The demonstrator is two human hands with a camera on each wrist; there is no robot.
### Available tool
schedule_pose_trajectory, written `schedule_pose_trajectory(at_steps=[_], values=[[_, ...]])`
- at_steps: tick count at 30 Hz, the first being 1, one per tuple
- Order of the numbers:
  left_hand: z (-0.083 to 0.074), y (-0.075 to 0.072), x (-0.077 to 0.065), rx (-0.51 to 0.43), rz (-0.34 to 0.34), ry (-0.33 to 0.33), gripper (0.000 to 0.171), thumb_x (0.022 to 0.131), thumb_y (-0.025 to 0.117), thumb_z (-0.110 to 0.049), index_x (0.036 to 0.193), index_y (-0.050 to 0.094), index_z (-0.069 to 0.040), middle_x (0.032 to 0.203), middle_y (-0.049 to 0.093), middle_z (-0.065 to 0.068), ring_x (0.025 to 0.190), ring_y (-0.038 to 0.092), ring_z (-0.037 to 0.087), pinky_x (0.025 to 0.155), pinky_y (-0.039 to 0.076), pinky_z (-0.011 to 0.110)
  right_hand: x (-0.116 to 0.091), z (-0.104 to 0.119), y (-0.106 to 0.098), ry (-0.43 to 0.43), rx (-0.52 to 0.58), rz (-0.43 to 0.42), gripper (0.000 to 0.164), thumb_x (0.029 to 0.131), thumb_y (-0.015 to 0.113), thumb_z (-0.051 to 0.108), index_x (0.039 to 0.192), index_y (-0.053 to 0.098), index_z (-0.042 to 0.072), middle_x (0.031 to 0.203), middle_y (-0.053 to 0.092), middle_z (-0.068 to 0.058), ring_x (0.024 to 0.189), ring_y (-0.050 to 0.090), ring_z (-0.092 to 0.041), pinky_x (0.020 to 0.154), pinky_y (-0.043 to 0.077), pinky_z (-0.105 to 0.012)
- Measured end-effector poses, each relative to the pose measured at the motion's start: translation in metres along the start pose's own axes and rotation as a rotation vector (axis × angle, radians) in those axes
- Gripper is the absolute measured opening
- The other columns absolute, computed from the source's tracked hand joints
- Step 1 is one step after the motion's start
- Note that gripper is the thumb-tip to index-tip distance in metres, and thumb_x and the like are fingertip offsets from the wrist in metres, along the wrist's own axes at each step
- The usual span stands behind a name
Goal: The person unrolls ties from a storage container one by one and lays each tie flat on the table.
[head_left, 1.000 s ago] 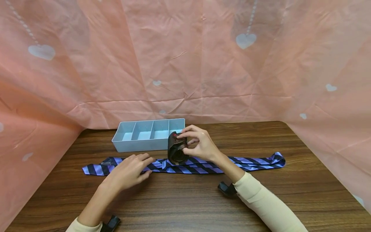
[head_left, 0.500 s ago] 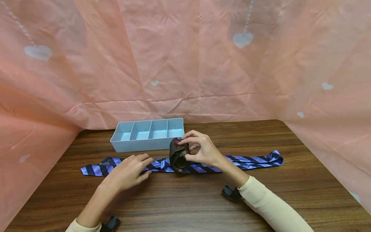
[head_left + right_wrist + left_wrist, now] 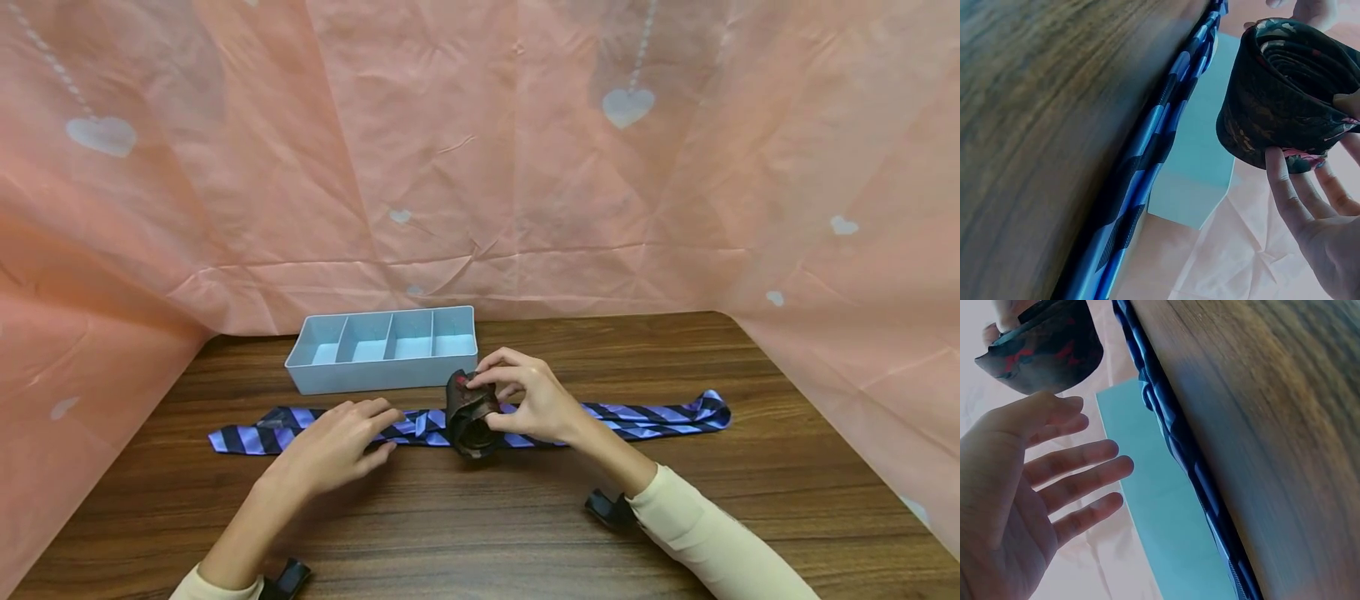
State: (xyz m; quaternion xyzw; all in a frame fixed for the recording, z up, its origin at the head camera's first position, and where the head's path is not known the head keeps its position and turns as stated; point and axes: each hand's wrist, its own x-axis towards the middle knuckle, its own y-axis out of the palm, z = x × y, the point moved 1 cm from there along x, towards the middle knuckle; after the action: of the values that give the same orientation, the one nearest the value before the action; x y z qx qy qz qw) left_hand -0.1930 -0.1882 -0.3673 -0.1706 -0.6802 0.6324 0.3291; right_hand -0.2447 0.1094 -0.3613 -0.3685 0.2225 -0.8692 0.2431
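Observation:
My right hand (image 3: 534, 402) pinches a rolled-up dark floral necktie (image 3: 467, 408) between thumb and fingers. In the right wrist view the wound layers of this floral necktie (image 3: 1266, 112) show, raised above the table. A purple and black striped necktie (image 3: 645, 422) lies folded lengthwise across the table, partly hidden behind the roll and both hands. My left hand (image 3: 333, 439) is over the left part of the striped necktie, its fingers loosely spread and holding nothing. The left wrist view shows this left hand (image 3: 1041, 481) apart from the roll.
A light blue box (image 3: 382, 380) with several compartments stands behind the striped necktie, left of centre. Its compartments show bare floors. The wooden table (image 3: 465, 533) ends at a peach curtain (image 3: 480, 167) with hearts, hanging at the back and sides.
My right hand has moved the rolled floral necktie slightly toward me and to the right, away from the box. The left hand has stayed nearly still.

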Motion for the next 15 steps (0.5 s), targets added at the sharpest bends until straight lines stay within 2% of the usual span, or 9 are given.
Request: schedule_pose_trajectory(at_steps=[6, 15], values=[[-0.002, -0.001, 0.0, -0.013, 0.001, 0.008, 0.034, 0.095, 0.075, -0.023, 0.124, 0.07, -0.005, 0.115, 0.069, 0.009, 0.098, 0.069, 0.03, 0.088, 0.056, 0.049, -0.005, 0.003, 0.0, 0.024, -0.005, 0.021, 0.035, 0.077, 0.076, -0.002, 0.111, 0.078, 0.004, 0.118, 0.063, -0.013, 0.099, 0.068, -0.027, 0.074, 0.061, -0.03], [-0.004, -0.003, 0.002, -0.022, 0.006, 0.015, 0.032, 0.096, 0.074, -0.022, 0.124, 0.07, -0.006, 0.116, 0.068, 0.007, 0.097, 0.068, 0.029, 0.086, 0.057, 0.048, -0.014, 0.006, 0.001, 0.065, -0.017, 0.077, 0.037, 0.077, 0.076, -0.001, 0.113, 0.077, 0.007, 0.118, 0.063, -0.011, 0.105, 0.066, -0.027, 0.074, 0.061, -0.03]])
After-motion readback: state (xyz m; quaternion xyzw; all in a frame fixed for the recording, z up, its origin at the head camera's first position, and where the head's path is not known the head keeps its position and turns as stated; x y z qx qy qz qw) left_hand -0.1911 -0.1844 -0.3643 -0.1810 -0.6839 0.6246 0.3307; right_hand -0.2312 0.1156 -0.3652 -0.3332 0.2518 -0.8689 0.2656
